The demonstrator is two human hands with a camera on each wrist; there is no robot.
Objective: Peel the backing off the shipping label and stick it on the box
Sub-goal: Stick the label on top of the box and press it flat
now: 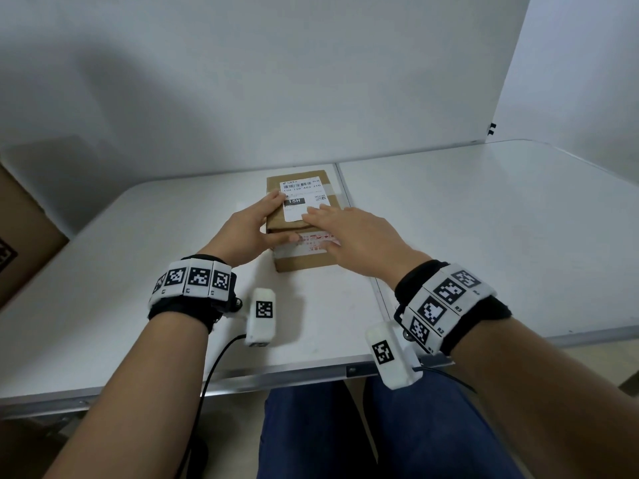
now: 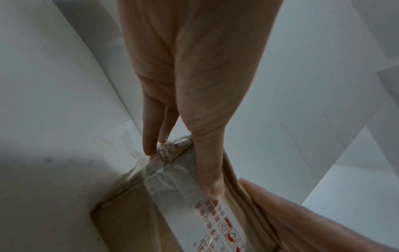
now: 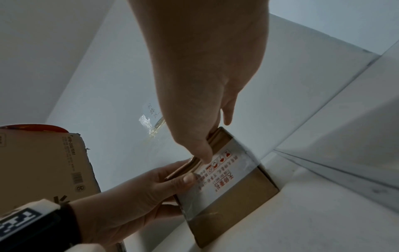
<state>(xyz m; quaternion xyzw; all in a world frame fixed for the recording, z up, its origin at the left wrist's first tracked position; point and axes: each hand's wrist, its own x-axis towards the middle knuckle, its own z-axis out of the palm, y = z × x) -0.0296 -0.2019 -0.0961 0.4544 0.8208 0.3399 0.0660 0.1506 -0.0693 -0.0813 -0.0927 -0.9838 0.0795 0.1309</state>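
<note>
A small brown cardboard box (image 1: pixel 304 262) stands mid-table, with red-printed tape (image 1: pixel 313 243) across its near face. A white shipping label (image 1: pixel 304 195) with a barcode and "15H" lies flat on the box top. My left hand (image 1: pixel 273 219) grips the box's left side, fingers over the top edge and thumb (image 2: pixel 210 185) on the taped face. My right hand (image 1: pixel 325 229) lies flat on the label's near right part, fingers straight, hiding that corner. In the right wrist view, the right hand (image 3: pixel 205 85) rests on the box (image 3: pixel 233 204) beside the left hand (image 3: pixel 140 187).
A large brown carton (image 1: pixel 20 236) stands off the table's left edge, also seen as a carton (image 3: pixel 43 162) in the right wrist view. White wall panels close the back and right. A seam (image 1: pixel 359 243) splits the white table (image 1: pixel 484 236) just right of the box.
</note>
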